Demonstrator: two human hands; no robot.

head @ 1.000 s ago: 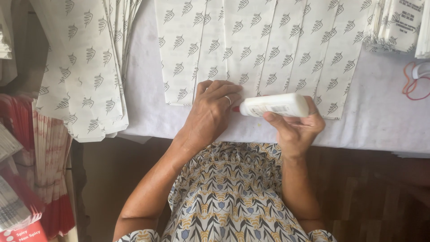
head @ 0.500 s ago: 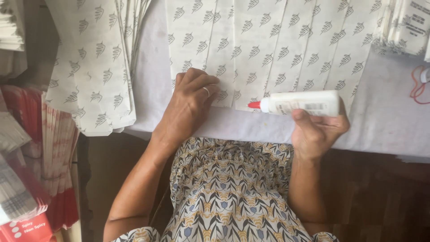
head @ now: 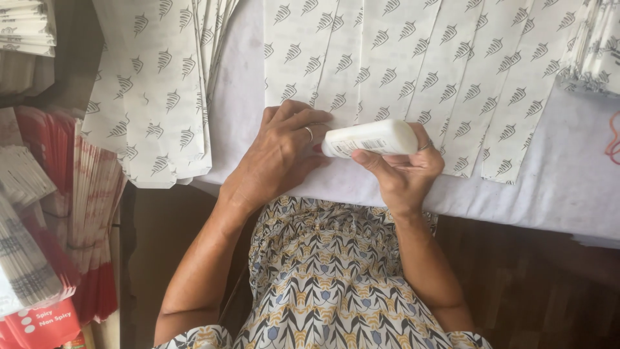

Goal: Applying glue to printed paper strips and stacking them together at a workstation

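The right hand [head: 403,169] is in the middle of the frame, a little to the right, and its fingers are closed around a white glue bottle [head: 371,137]. The bottle lies almost level, with its tip pointing to the left, toward the other hand, and the tip itself is hidden there. The left hand [head: 281,152] is just left of the centre. It is open and lies flat, with the fingers spread, pressing on the lower edge of the printed paper sheets [head: 413,71]. A ring is on one finger of this hand.

These sheets are white with a small grey leaf pattern. They lie in an overlapping row across the upper middle and upper right of the frame, on a surface [head: 555,187] covered with a white cloth. The bottle is over the lower ends of these sheets, at the near edge of the surface.

In the upper left, a second stack of the same patterned sheets [head: 152,90] hangs over the edge of the surface. At the upper right corner there is another pile of folded patterned paper [head: 594,48]. At the far left, bundles of red and white packets [head: 64,213] stand close together
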